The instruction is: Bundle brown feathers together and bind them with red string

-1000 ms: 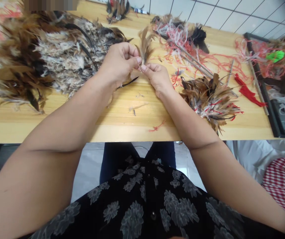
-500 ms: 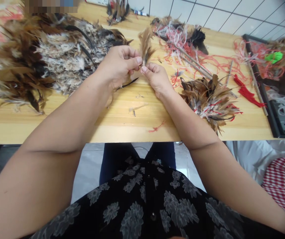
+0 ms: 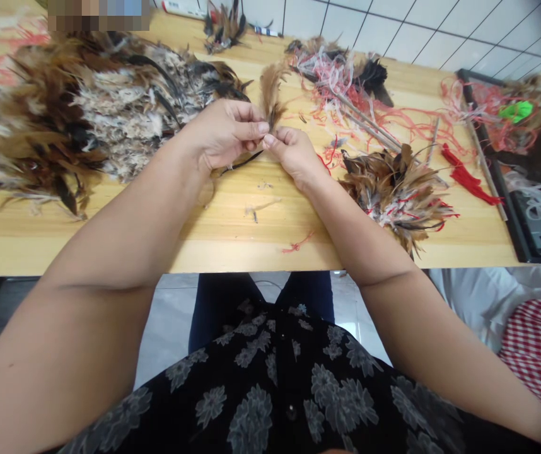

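Note:
A small brown feather bunch points away from me above the wooden table, its base pinched between both hands. My left hand is closed at the base, thumb against fingers. My right hand meets it there with thumb and forefinger pressed together. A thin dark feather sticks out below my left hand. To the left lies a large heap of brown and whitish feathers. Right of my right hand sits a bundle of brown feathers tied with red strands.
Pink and white strings lie with thin sticks at the back. Red strands rest beside a black-framed tray at the right. A marker and a dark feather bunch are near the tiled wall.
Both hands have shifted slightly toward me with the feather bunch, which now stands more upright in view. The fingertips have moved closer together at its base.

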The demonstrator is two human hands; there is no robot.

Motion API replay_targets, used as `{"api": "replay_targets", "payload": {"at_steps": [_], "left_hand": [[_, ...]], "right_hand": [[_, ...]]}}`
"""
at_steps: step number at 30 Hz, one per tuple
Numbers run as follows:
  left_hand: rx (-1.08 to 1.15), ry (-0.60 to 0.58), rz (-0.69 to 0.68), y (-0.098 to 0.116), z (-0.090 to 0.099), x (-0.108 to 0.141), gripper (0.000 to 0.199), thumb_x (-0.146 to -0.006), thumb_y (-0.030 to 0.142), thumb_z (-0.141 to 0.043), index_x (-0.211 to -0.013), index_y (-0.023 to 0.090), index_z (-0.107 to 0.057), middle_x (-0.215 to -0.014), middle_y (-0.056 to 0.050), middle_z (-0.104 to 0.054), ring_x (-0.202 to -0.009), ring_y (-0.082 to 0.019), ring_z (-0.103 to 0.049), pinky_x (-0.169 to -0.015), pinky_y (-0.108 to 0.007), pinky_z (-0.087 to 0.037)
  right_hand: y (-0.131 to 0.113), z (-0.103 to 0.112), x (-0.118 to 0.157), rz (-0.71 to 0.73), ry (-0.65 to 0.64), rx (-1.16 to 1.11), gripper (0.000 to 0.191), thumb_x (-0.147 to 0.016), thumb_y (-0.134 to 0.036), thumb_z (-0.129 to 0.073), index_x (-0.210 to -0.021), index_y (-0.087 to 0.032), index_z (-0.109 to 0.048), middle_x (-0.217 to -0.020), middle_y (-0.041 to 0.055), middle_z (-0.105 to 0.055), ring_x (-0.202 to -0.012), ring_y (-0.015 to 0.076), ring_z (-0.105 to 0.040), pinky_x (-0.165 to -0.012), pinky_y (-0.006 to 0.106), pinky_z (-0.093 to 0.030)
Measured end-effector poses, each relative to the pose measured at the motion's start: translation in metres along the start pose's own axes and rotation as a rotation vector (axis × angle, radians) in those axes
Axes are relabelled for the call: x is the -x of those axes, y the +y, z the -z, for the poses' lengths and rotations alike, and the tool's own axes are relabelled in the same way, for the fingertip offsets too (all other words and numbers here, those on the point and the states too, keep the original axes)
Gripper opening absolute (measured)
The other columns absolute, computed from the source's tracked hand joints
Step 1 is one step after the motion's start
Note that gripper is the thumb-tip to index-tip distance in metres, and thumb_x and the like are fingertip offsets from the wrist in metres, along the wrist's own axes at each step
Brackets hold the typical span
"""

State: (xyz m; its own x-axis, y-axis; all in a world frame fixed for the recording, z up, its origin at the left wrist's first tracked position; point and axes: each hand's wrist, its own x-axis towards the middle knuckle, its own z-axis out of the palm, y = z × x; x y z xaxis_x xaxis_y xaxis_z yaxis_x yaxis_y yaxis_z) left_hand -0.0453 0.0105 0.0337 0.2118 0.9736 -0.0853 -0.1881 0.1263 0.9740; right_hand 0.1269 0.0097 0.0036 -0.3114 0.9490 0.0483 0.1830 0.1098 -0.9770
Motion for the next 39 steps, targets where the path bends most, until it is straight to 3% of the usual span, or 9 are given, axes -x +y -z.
{"api": "replay_targets", "payload": {"at_steps": [4,12,17,22,25,27,30,33,39], "left_hand": [[-0.015,-0.065,0.034,0.0,0.01,0.0,0.051,-0.1,-0.021,-0.076,-0.065,0.015,-0.074,-0.067,-0.004,-0.072,-0.058,-0.01,-0.061,-0.063,-0.021,-0.045],[0.05,0.003,0.012,0.005,-0.002,0.007,0.068,-0.107,-0.026,-0.044,-0.061,0.016,-0.07,-0.061,-0.002,-0.066,-0.055,-0.01,-0.06,-0.065,-0.022,-0.048],[-0.01,0.085,-0.081,0.0,-0.004,0.002,0.054,-0.098,-0.02,-0.067,-0.062,0.02,-0.068,-0.063,0.0,-0.061,-0.056,-0.011,-0.054,-0.067,-0.027,-0.046],[-0.23,0.055,-0.198,-0.013,0.007,-0.004,0.031,-0.086,0.035,-0.104,-0.08,0.034,-0.073,-0.076,-0.002,-0.07,-0.082,-0.028,-0.071,-0.076,-0.041,-0.053],[-0.361,0.067,-0.316,-0.016,0.009,-0.006,0.033,-0.091,0.062,-0.094,-0.098,0.036,-0.075,-0.087,-0.002,-0.078,-0.101,-0.032,-0.073,-0.085,-0.045,-0.057],[-0.473,0.104,-0.401,-0.017,0.005,-0.005,0.03,-0.094,0.058,-0.089,-0.102,0.032,-0.076,-0.096,-0.002,-0.081,-0.096,-0.029,-0.07,-0.089,-0.047,-0.058],[-0.685,0.082,-0.472,-0.021,-0.01,0.002,0.016,-0.095,0.042,-0.083,-0.101,0.028,-0.077,-0.104,-0.003,-0.083,-0.091,-0.025,-0.064,-0.096,-0.049,-0.06],[-0.902,-0.023,-0.532,-0.029,-0.026,0.011,0.007,-0.099,0.029,-0.076,-0.103,0.028,-0.081,-0.11,-0.005,-0.084,-0.097,-0.028,-0.07,-0.101,-0.051,-0.063],[-1.105,-0.12,-0.555,-0.041,-0.043,0.003,0.018,-0.097,0.019,-0.073,-0.103,0.031,-0.086,-0.113,-0.011,-0.08,-0.117,-0.04,-0.079,-0.111,-0.057,-0.062]], "right_hand": [[-0.001,-0.001,0.002,-0.015,-0.021,-0.029,0.053,-0.1,-0.063,-0.091,-0.077,-0.024,-0.063,-0.08,-0.0013,-0.07,-0.09,0.018,-0.07,-0.103,0.036,-0.066],[-0.011,0.001,0.007,-0.013,-0.064,-0.073,0.049,-0.094,-0.066,-0.096,-0.086,-0.023,-0.074,-0.087,0.0003,-0.081,-0.098,0.0177,-0.078,-0.101,0.033,-0.068],[-0.012,0.001,0.002,-0.034,-0.035,-0.093,0.048,-0.099,-0.062,-0.092,-0.083,-0.022,-0.072,-0.08,-0.0021,-0.077,-0.099,0.0172,-0.079,-0.099,0.033,-0.067],[-0.013,0.003,-0.008,-0.036,-0.018,-0.17,0.047,-0.111,-0.03,-0.083,-0.074,-0.022,-0.055,-0.073,-0.0049,-0.062,-0.091,0.0089,-0.066,-0.105,0.026,-0.059],[-0.021,0.02,-0.01,0.012,0.083,-0.209,0.046,-0.111,-0.037,-0.082,-0.076,-0.026,-0.053,-0.07,-0.0046,-0.047,-0.071,0.0115,-0.049,-0.077,0.026,-0.053],[-0.029,0.036,-0.008,0.042,0.188,-0.241,0.042,-0.106,-0.044,-0.084,-0.081,-0.028,-0.054,-0.07,-0.0042,-0.039,-0.061,0.0143,-0.028,-0.056,0.031,-0.032],[-0.045,0.057,-0.002,0.092,0.206,-0.378,0.032,-0.113,-0.031,-0.071,-0.087,-0.028,-0.053,-0.075,-0.004,-0.04,-0.061,0.0139,-0.014,-0.056,0.031,-0.015],[-0.057,0.065,0.005,0.115,0.219,-0.513,0.033,-0.118,-0.016,-0.055,-0.087,-0.026,-0.049,-0.073,-0.0082,-0.029,-0.062,0.0113,-0.006,-0.06,0.03,-0.008],[-0.051,0.061,-0.003,0.029,0.33,-0.523,0.034,-0.119,-0.021,-0.055,-0.087,-0.026,-0.045,-0.067,-0.0118,-0.023,-0.062,0.0113,-0.005,-0.063,0.032,-0.003]]}}
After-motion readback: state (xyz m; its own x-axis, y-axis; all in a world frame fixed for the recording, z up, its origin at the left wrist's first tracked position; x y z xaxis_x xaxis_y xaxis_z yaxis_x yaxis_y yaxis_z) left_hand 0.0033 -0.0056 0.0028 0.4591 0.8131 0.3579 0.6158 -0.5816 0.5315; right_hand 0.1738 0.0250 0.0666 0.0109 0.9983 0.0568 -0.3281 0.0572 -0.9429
